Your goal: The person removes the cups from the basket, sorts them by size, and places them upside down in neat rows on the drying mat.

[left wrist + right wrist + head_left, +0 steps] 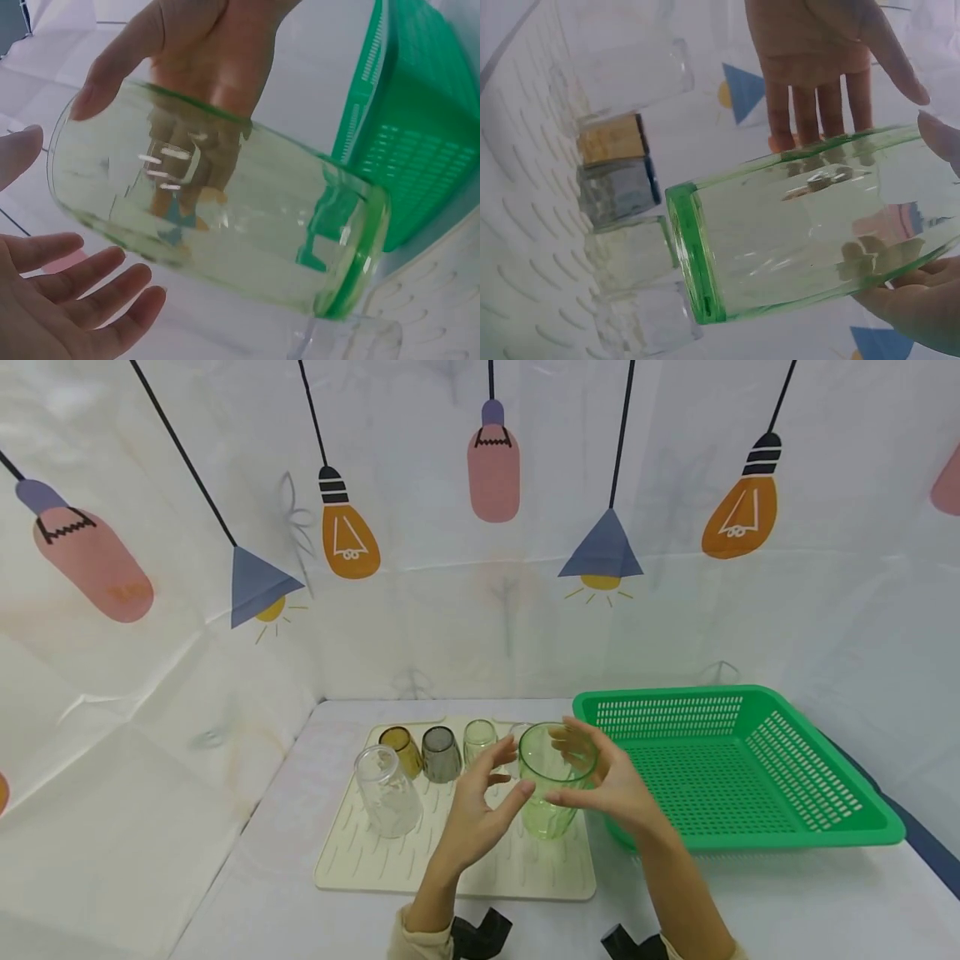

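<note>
My right hand (618, 781) grips a tall pale green drinking glass (551, 802) by its upper part, thumb on the near side and fingers round the far side. The glass is held above the cream drying mat (525, 877), its rim facing up. Beside the glass, my left hand (480, 822) has its fingers spread and relaxed. In the left wrist view the left fingers (97, 289) lie close to the glass wall and hold nothing. The thick green base of the glass (694, 255) shows in the right wrist view.
A large clear glass (390, 797) stands on the mat's left part. Behind it, in a row, are small amber (405, 752), grey (441, 756) and pale green glasses (478, 739), with a clear glass partly hidden. A green plastic basket (810, 839) sits at the right.
</note>
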Demonstrator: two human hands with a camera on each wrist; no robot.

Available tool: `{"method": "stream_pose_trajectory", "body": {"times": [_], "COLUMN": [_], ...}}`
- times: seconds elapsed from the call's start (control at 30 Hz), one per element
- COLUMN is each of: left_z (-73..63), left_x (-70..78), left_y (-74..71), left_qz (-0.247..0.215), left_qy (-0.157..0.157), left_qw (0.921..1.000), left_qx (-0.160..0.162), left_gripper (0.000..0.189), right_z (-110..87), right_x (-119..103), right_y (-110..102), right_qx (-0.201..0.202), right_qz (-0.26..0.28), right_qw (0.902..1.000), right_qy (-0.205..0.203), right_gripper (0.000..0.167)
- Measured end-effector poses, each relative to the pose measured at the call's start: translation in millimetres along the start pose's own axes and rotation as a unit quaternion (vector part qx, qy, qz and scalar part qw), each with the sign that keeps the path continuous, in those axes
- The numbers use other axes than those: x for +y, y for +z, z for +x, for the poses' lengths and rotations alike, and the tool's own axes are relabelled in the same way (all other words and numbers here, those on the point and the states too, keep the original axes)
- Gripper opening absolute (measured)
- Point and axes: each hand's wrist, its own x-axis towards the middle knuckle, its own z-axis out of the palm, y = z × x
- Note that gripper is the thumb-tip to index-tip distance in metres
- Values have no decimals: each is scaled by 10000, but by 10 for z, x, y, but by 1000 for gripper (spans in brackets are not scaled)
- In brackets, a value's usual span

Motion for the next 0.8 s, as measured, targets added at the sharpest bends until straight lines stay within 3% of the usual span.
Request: {"method": "stream_pose_trajectory", "body": {"times": [0.2, 0.43, 0.67, 0.8], "left_z": [10, 10, 13, 19], "left_x": [45, 92, 118, 141], "left_y": [42, 73, 92, 102], "left_qz": [141, 149, 321, 284], "left_qy": [-67, -432, -651, -875], "left_qw": [9998, 9989, 9973, 9956], "left_qx": [-117, -57, 82, 167], "left_gripper": [64, 73, 79, 82], "right_z": [-9, -11, -9, -18], "right_x": [13, 61, 81, 70], "right_y": [67, 111, 168, 225], "right_qx": [-58, -99, 60, 243], "right_qz": [30, 62, -172, -419], "right_qw": [9999, 9990, 9970, 9966], "right_qy": [-84, -431, -749, -661], "right_gripper": [85, 83, 82, 84]}}
